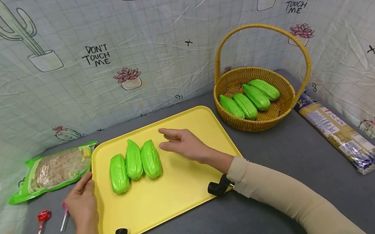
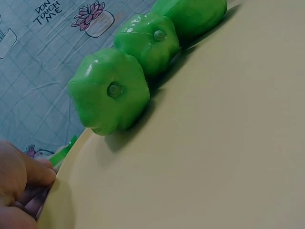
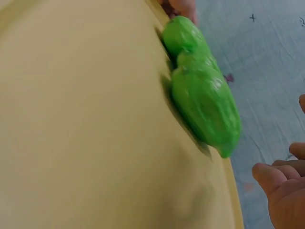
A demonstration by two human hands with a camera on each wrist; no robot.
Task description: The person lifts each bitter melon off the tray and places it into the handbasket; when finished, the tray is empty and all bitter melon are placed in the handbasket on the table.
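Observation:
Three glossy green, ridged, papaya-shaped fruits (image 1: 134, 160) lie side by side on the left half of a yellow tray (image 1: 183, 189). In the left wrist view, the stem-stub end of one fruit (image 2: 109, 93) faces the camera. My left hand (image 1: 82, 203) is at the tray's left rim, fingers bent and fingertips gripping the edge; part of the grip is hidden. Over the tray, to the right of the fruits, hovers my right hand (image 1: 188, 145), its fingers spread and holding nothing. The right wrist view shows its fingers (image 3: 269, 176) apart from the nearest fruit (image 3: 207, 105).
A wicker basket (image 1: 257, 124) with a tall handle holds several similar green fruits, behind the tray on the right. A pasta packet (image 1: 340, 131) lies farther right. At left are a green-edged food bag (image 1: 59, 167), a red lollipop (image 1: 44, 216) and a pink lollipop (image 1: 65, 217).

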